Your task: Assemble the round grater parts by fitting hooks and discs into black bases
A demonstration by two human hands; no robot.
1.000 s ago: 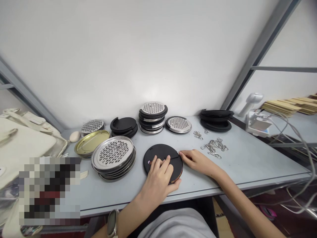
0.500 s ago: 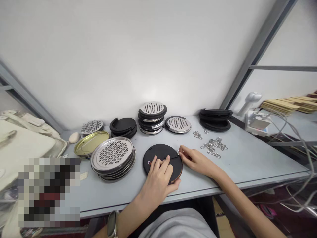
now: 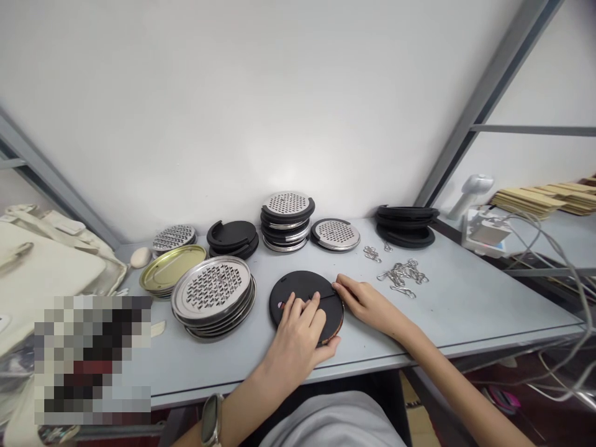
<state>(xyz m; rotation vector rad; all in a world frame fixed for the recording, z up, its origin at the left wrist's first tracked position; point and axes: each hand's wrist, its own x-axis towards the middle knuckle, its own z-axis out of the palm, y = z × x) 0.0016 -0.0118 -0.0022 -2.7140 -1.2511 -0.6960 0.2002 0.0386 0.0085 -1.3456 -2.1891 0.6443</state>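
A black round disc (image 3: 298, 287) lies in front of me near the table's front edge. My left hand (image 3: 302, 332) holds it down, fingertips on its top and thumb at its near right rim. At the disc's right edge, the thumb and fingers of my right hand (image 3: 358, 301) are pinched together around a small metal wire clip, which the fingers now hide. Several similar wire clips (image 3: 403, 273) lie loose to the right. To the left stands a stack of round metal grater plates (image 3: 215, 288).
Along the wall are a tall stack of black-rimmed grater discs (image 3: 286, 220), a single one (image 3: 338, 234), and black rings (image 3: 405, 226) on the right. Gold lids (image 3: 172, 270) sit at left beside a cream cloth bag (image 3: 56, 248). White cables (image 3: 559, 248) hang at the right.
My right fingers have moved slightly left against the disc's edge, and the wire loop that showed there is now covered. The left hand stays in place.
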